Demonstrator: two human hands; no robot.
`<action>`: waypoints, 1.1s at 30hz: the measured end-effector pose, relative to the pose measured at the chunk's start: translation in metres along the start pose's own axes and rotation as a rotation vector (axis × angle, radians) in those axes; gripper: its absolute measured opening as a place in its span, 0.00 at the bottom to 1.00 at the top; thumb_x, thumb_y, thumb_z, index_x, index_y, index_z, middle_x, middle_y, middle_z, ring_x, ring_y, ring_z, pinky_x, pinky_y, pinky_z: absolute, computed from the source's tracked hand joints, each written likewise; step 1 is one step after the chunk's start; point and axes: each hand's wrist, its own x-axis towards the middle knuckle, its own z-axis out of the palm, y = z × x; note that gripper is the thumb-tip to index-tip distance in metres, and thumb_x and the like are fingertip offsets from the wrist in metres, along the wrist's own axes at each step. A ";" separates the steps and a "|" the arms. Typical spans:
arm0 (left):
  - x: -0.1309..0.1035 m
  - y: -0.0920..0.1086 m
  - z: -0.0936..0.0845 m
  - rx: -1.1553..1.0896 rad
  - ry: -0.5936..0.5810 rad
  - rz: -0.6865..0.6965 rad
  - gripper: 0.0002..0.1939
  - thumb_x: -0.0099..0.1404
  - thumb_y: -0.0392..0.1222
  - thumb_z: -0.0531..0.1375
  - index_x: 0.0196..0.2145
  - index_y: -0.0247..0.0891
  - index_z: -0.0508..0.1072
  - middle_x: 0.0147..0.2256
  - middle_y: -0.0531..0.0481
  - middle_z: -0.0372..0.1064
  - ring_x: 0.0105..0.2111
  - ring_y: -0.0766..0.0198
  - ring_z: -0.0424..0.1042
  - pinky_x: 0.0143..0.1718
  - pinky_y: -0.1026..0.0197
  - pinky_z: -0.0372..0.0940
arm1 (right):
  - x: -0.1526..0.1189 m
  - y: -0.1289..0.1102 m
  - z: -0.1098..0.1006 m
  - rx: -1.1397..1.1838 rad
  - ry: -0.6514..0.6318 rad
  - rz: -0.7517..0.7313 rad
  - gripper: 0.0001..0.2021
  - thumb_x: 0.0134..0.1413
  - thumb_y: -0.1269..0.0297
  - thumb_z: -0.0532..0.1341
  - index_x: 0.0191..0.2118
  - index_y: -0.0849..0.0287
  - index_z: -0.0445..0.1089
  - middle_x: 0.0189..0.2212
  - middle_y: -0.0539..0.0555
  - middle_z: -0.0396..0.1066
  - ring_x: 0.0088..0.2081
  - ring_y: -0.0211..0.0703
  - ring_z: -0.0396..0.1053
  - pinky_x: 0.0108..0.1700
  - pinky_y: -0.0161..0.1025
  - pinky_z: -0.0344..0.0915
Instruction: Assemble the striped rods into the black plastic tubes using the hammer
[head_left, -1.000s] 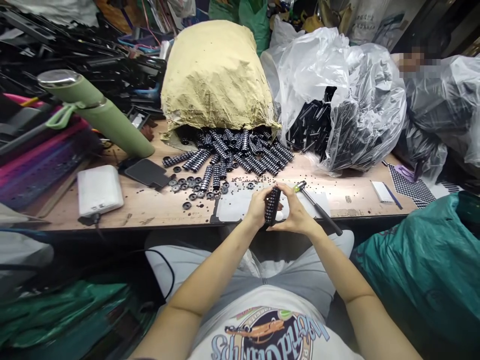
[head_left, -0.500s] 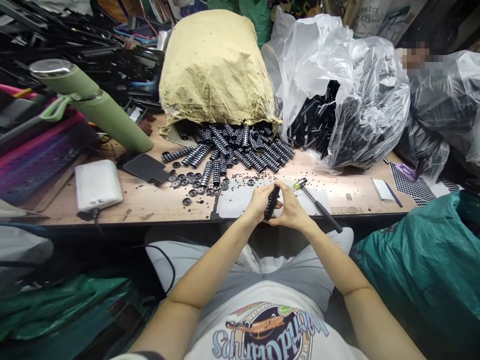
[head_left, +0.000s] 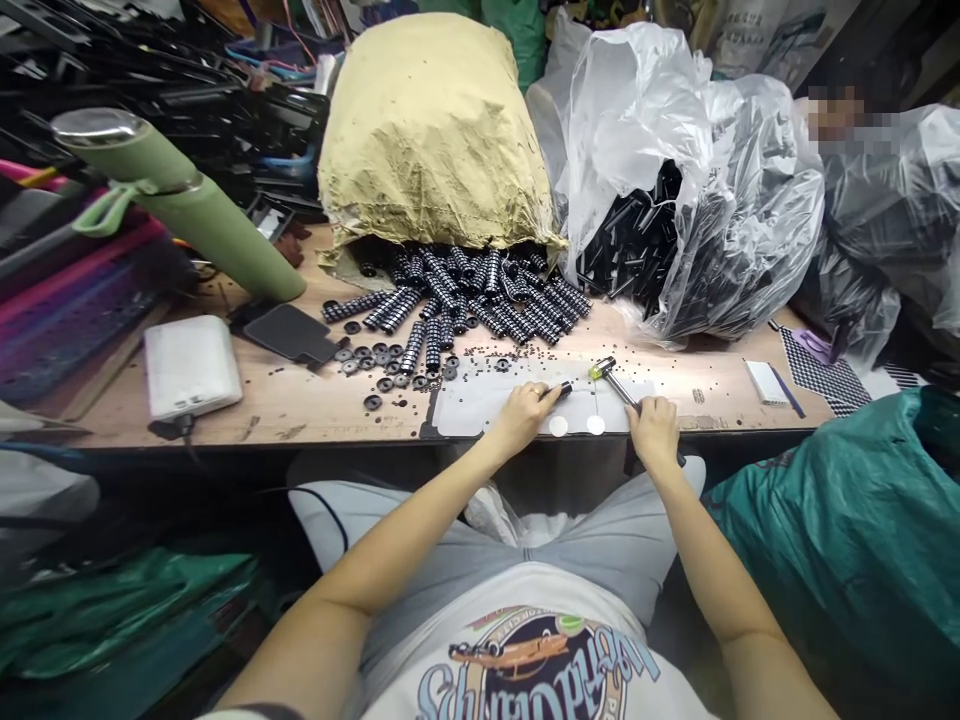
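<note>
Right grip (head_left: 655, 432) now around one hammer (head_left: 619, 387)

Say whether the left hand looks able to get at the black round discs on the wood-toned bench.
Probably yes: nothing tall seems to stand between the left hand and the discs across the flat pale sheet, though that hand holds a dark rod-shaped piece.

Green flask (head_left: 217, 235) rising at left; white box (head_left: 193, 368) sitting nearby, dark cable (head_left: 180, 427) trailing from it. At right, small white carton (head_left: 766, 383) lying beside blue stick (head_left: 787, 391), teal sack (head_left: 840, 510) bulging below.
</note>
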 end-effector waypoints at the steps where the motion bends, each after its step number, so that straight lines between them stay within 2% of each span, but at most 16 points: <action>1: -0.001 -0.002 0.000 -0.010 0.009 0.003 0.18 0.66 0.33 0.52 0.52 0.38 0.70 0.44 0.37 0.68 0.43 0.56 0.68 0.44 0.52 0.61 | -0.001 0.006 -0.006 -0.025 -0.050 0.031 0.12 0.59 0.60 0.54 0.39 0.64 0.66 0.40 0.68 0.68 0.46 0.59 0.64 0.45 0.52 0.61; 4: -0.002 -0.003 -0.004 0.028 0.018 0.002 0.18 0.67 0.33 0.51 0.51 0.40 0.71 0.45 0.38 0.70 0.44 0.54 0.68 0.47 0.49 0.57 | -0.012 0.004 -0.021 0.144 -0.158 0.012 0.14 0.64 0.57 0.48 0.35 0.59 0.64 0.31 0.59 0.69 0.35 0.50 0.68 0.37 0.41 0.61; 7: -0.001 -0.003 -0.009 0.107 -0.006 0.023 0.20 0.67 0.31 0.48 0.52 0.40 0.70 0.46 0.38 0.71 0.46 0.53 0.67 0.49 0.46 0.53 | -0.029 -0.016 -0.025 0.354 -0.106 -0.043 0.18 0.67 0.55 0.40 0.37 0.57 0.62 0.25 0.52 0.67 0.28 0.43 0.67 0.32 0.36 0.58; 9: -0.001 -0.002 -0.011 0.141 -0.022 0.022 0.20 0.67 0.31 0.47 0.53 0.40 0.70 0.46 0.38 0.71 0.46 0.52 0.67 0.49 0.45 0.53 | -0.037 -0.027 -0.023 0.310 -0.136 -0.056 0.17 0.67 0.56 0.40 0.38 0.58 0.62 0.23 0.51 0.66 0.25 0.42 0.66 0.30 0.35 0.56; 12: -0.001 0.006 -0.009 0.179 -0.038 0.000 0.21 0.68 0.31 0.46 0.54 0.38 0.69 0.47 0.38 0.71 0.47 0.52 0.67 0.50 0.44 0.54 | -0.039 -0.037 -0.025 0.159 -0.285 -0.052 0.14 0.66 0.59 0.45 0.35 0.58 0.61 0.20 0.50 0.64 0.22 0.42 0.65 0.28 0.35 0.51; 13: -0.001 0.011 -0.007 0.192 -0.039 0.001 0.21 0.69 0.32 0.45 0.54 0.37 0.68 0.48 0.38 0.70 0.49 0.52 0.67 0.52 0.44 0.54 | -0.038 -0.040 -0.029 0.162 -0.291 -0.060 0.14 0.66 0.59 0.45 0.34 0.58 0.61 0.20 0.50 0.64 0.22 0.42 0.65 0.28 0.35 0.51; 15: -0.003 0.022 -0.001 0.222 -0.034 0.017 0.21 0.69 0.37 0.47 0.57 0.33 0.65 0.54 0.35 0.66 0.55 0.50 0.63 0.57 0.44 0.50 | -0.038 -0.048 -0.040 0.263 -0.210 -0.099 0.16 0.67 0.58 0.42 0.34 0.57 0.61 0.21 0.51 0.66 0.23 0.42 0.66 0.28 0.35 0.53; 17: -0.004 0.033 0.005 0.251 -0.033 0.029 0.26 0.68 0.44 0.49 0.59 0.26 0.61 0.59 0.31 0.58 0.60 0.47 0.55 0.61 0.43 0.46 | -0.041 -0.059 -0.048 0.378 -0.126 -0.167 0.19 0.67 0.56 0.39 0.36 0.57 0.62 0.24 0.52 0.68 0.24 0.42 0.67 0.30 0.35 0.56; 18: -0.005 0.037 0.008 0.262 -0.041 0.033 0.29 0.68 0.46 0.49 0.60 0.22 0.59 0.60 0.29 0.55 0.62 0.45 0.52 0.61 0.43 0.45 | -0.043 -0.066 -0.048 0.394 -0.126 -0.209 0.19 0.67 0.55 0.38 0.37 0.57 0.62 0.25 0.53 0.69 0.25 0.42 0.67 0.30 0.35 0.57; 20: -0.005 0.039 0.012 0.271 -0.059 0.041 0.30 0.67 0.44 0.49 0.60 0.18 0.58 0.61 0.27 0.54 0.63 0.43 0.50 0.62 0.43 0.44 | -0.047 -0.077 -0.043 0.305 -0.230 -0.283 0.19 0.67 0.55 0.40 0.37 0.57 0.63 0.26 0.55 0.70 0.25 0.43 0.68 0.29 0.35 0.56; 23: -0.002 0.035 0.012 0.232 -0.064 0.073 0.27 0.65 0.36 0.48 0.59 0.18 0.59 0.59 0.26 0.56 0.61 0.44 0.54 0.60 0.45 0.50 | -0.046 -0.086 -0.029 0.110 -0.411 -0.336 0.17 0.67 0.56 0.43 0.35 0.57 0.63 0.25 0.55 0.71 0.25 0.45 0.68 0.27 0.35 0.52; 25: 0.002 0.034 0.010 0.179 -0.065 0.040 0.25 0.65 0.34 0.47 0.58 0.21 0.62 0.54 0.28 0.63 0.56 0.46 0.62 0.54 0.47 0.57 | -0.040 -0.083 -0.025 0.102 -0.393 -0.332 0.18 0.68 0.56 0.41 0.36 0.57 0.63 0.25 0.54 0.70 0.26 0.45 0.69 0.28 0.35 0.51; 27: 0.006 0.036 0.006 0.101 -0.092 -0.017 0.21 0.66 0.34 0.47 0.53 0.27 0.68 0.44 0.32 0.69 0.47 0.48 0.68 0.46 0.49 0.62 | -0.029 -0.074 -0.026 0.128 -0.301 -0.289 0.19 0.68 0.56 0.40 0.36 0.56 0.63 0.25 0.53 0.70 0.27 0.44 0.69 0.29 0.35 0.50; 29: 0.011 0.037 -0.001 -0.021 -0.114 -0.038 0.17 0.68 0.37 0.49 0.49 0.33 0.72 0.36 0.38 0.70 0.40 0.51 0.70 0.40 0.53 0.64 | -0.018 -0.059 -0.028 0.104 -0.222 -0.207 0.19 0.68 0.56 0.40 0.35 0.57 0.63 0.26 0.53 0.70 0.27 0.44 0.68 0.29 0.35 0.49; 31: 0.019 0.028 -0.013 -0.133 -0.060 -0.075 0.14 0.68 0.41 0.52 0.46 0.36 0.73 0.32 0.41 0.69 0.35 0.54 0.69 0.37 0.56 0.63 | -0.007 -0.039 -0.027 0.032 -0.191 -0.123 0.18 0.68 0.56 0.42 0.35 0.58 0.64 0.27 0.54 0.70 0.28 0.43 0.67 0.29 0.36 0.48; 33: 0.032 0.004 -0.029 -0.109 0.068 -0.203 0.13 0.68 0.37 0.50 0.44 0.34 0.73 0.33 0.40 0.67 0.36 0.54 0.68 0.38 0.56 0.62 | 0.002 -0.018 -0.021 -0.045 -0.207 -0.047 0.17 0.68 0.56 0.44 0.36 0.59 0.64 0.28 0.55 0.70 0.28 0.44 0.66 0.30 0.36 0.48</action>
